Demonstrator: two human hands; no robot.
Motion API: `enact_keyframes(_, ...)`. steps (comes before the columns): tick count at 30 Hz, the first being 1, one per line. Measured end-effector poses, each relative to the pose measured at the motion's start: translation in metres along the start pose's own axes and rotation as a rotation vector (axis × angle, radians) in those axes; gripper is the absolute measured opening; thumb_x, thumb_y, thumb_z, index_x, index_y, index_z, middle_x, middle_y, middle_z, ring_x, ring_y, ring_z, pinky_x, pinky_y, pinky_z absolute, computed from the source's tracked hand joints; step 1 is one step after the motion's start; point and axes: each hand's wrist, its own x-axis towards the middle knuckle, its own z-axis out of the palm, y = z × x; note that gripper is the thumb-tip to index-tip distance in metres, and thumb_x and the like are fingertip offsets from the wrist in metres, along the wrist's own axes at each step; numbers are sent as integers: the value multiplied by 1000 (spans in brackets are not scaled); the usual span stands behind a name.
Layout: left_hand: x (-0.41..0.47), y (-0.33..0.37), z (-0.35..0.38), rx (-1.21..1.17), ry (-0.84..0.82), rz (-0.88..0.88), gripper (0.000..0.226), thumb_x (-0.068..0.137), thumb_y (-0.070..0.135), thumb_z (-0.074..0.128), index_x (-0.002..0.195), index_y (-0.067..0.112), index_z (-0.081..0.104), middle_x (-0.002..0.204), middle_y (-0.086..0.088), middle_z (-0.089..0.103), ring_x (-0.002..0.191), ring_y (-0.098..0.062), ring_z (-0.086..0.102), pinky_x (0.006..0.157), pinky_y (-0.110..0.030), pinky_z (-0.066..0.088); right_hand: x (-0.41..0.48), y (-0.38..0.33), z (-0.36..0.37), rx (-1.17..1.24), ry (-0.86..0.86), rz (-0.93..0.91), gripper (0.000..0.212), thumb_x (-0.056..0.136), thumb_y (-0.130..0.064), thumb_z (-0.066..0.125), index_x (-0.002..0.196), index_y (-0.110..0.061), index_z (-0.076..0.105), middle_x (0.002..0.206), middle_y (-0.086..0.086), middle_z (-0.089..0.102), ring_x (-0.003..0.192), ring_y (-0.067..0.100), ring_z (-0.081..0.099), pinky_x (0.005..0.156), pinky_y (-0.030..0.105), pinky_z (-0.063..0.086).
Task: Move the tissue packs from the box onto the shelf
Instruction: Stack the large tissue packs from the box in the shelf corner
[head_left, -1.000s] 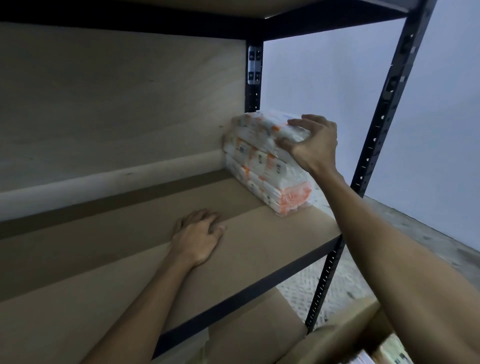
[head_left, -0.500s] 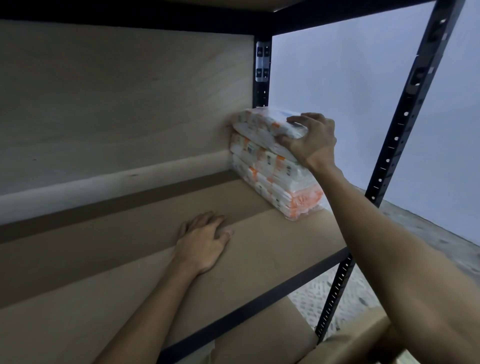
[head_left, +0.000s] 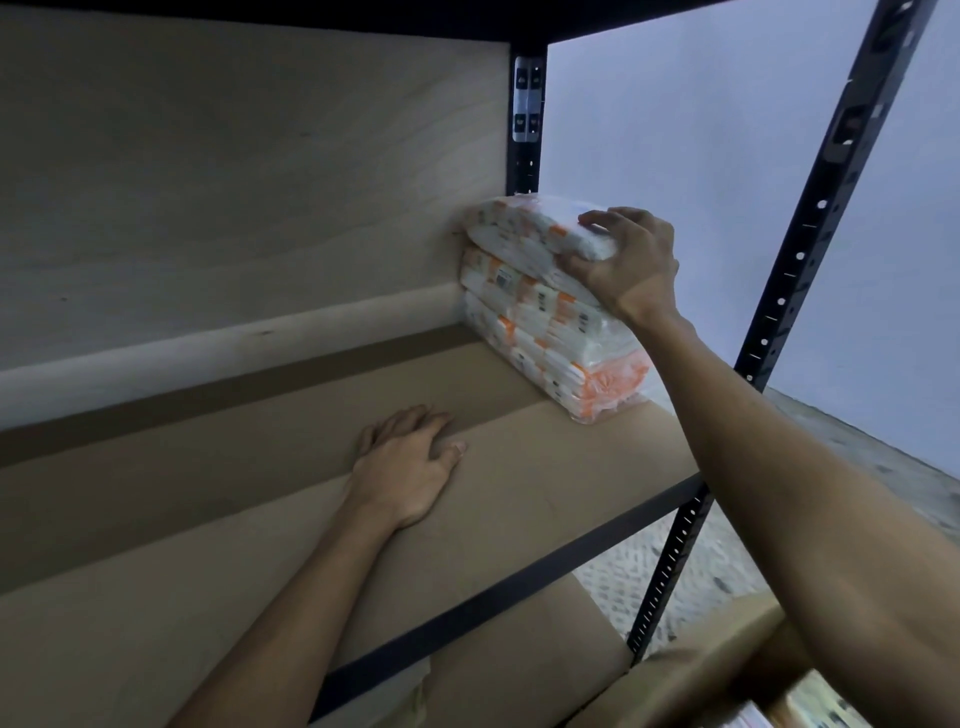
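Observation:
A stack of white-and-orange tissue packs (head_left: 545, 332) stands at the right end of the brown shelf board (head_left: 260, 499), against the back panel. My right hand (head_left: 628, 265) grips the near end of the top tissue pack (head_left: 524, 234), thumb under it and fingers over its top. My left hand (head_left: 410, 462) rests flat on the shelf board, fingers spread, well left of the stack. A corner of the cardboard box (head_left: 717, 670) shows at the bottom right, mostly hidden by my right arm.
Black metal uprights (head_left: 810, 249) frame the right end of the shelf, with a black rail (head_left: 519, 587) along its front edge. Another shelf board lies overhead. A pale wall and a patterned floor (head_left: 623, 582) lie to the right. The shelf left of the stack holds only my left hand.
My right hand has pushed the top pack slightly further back on the stack. My left hand has stayed flat on the board. The view has drifted a little.

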Motion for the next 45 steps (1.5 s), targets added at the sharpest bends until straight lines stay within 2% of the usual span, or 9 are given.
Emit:
enact_keyframes(7,-1,0,-1,-1,-2,3,51,96,53,37,144,37,37,157,8,26,145,-12,20,118,-37,10,-1,5,-3,-3,-56,-23,63,68,-62,63,125,-35,59,138,-2,45,136,19,27,105,48,30)
enact_keyframes(13,0,0,-1,-6,-8,6,51,96,53,37,144,37,37,157,8,26,145,-13,20,119,-36,9,-2,7,-11,-73,-145,-48,73,66,-66,59,132,-36,50,148,-1,36,145,24,9,112,61,11)
enact_keyframes(20,-1,0,-2,-10,-12,4,51,96,52,38,143,36,38,157,6,27,145,-13,21,118,-36,9,-14,4,-20,-26,-109,-84,68,71,-62,64,132,-34,52,151,0,37,146,22,12,113,58,9)
enact_keyframes(27,-4,3,-6,-13,4,14,50,96,49,42,141,29,45,154,3,35,143,-16,28,116,-34,16,-42,6,-48,1,-92,-57,59,80,-50,65,135,-33,50,150,-2,39,142,19,25,114,51,23)
enact_keyframes(32,-18,10,-13,-36,6,59,43,96,41,45,135,25,53,146,0,47,134,-21,41,110,-32,30,-91,1,-70,5,-117,-65,45,86,-36,64,128,-24,58,141,1,51,134,18,40,111,32,25)
enact_keyframes(37,-49,35,-14,-217,3,44,42,95,41,50,134,26,54,145,1,47,133,-21,43,112,-36,31,-145,-7,-93,9,-202,-27,42,87,-31,65,126,-19,59,132,0,59,123,17,51,103,30,35)
enact_keyframes(43,-100,97,-1,-394,17,166,43,92,34,56,134,24,54,142,0,50,132,-20,43,111,-33,32,-208,1,-119,0,-345,115,47,87,-36,65,131,-22,55,135,0,56,123,19,52,102,34,41)
enact_keyframes(45,-119,119,3,-463,-7,206,44,93,34,55,136,24,51,143,1,48,132,-18,42,112,-36,32,-229,7,-131,-13,-370,157,48,87,-37,65,131,-21,55,135,0,56,122,19,52,98,31,40)
